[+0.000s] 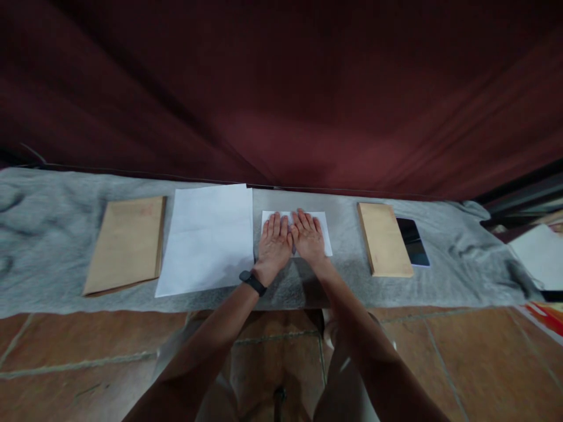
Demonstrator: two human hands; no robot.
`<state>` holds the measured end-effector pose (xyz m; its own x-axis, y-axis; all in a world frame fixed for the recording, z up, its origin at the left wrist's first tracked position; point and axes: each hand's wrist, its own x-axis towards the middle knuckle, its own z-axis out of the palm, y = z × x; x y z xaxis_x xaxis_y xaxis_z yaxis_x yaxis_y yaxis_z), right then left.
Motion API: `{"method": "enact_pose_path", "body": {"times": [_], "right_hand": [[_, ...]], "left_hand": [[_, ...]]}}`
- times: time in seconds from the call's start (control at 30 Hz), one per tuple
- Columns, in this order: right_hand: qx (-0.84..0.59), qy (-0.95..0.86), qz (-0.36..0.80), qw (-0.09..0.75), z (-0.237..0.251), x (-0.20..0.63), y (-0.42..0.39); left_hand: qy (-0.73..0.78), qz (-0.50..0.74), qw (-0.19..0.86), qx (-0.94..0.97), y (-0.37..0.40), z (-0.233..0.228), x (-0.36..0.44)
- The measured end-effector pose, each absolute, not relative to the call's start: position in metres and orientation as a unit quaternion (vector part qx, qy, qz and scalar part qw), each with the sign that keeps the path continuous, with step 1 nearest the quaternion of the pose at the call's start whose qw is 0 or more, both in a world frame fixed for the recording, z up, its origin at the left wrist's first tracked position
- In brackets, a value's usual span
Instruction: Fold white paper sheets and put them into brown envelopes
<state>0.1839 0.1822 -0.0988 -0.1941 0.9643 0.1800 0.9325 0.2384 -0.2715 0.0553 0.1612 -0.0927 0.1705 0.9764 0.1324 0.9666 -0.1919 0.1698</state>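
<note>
Folded paper lies long axis left-right, both hands pressing flat, grip released.

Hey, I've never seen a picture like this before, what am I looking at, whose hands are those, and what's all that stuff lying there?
This is one picture from a camera worn on a person's head, looking down at their own bare arms. The left hand, with a dark band at the wrist, and the right hand lie flat, side by side, on a small white paper. Neither grips anything. They rest on a grey cloth. To the left lie a large white sheet and a brown envelope; to the right, a second brown envelope beside a dark phone. A dark red curtain hangs behind.
</note>
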Motion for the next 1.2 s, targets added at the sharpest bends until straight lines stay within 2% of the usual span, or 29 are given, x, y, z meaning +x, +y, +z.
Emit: {"method": "enact_pose_path", "body": {"times": [0.3, 0.6, 1.2], "right_hand": [[-0.619, -0.776, 0.043, 0.117, -0.097, 0.187, 0.183], [-0.632, -0.760, 0.022, 0.149, -0.100, 0.190, 0.178], [-0.693, -0.704, -0.010, 0.155, -0.105, 0.237, 0.173]], "left_hand": [[0.573, 0.136, 0.045, 0.807, 0.165, -0.082, 0.056], [0.604, 0.121, 0.063, 0.786, 0.174, -0.087, 0.053], [0.657, 0.143, 0.040, 0.739, 0.171, -0.095, 0.045]]}}
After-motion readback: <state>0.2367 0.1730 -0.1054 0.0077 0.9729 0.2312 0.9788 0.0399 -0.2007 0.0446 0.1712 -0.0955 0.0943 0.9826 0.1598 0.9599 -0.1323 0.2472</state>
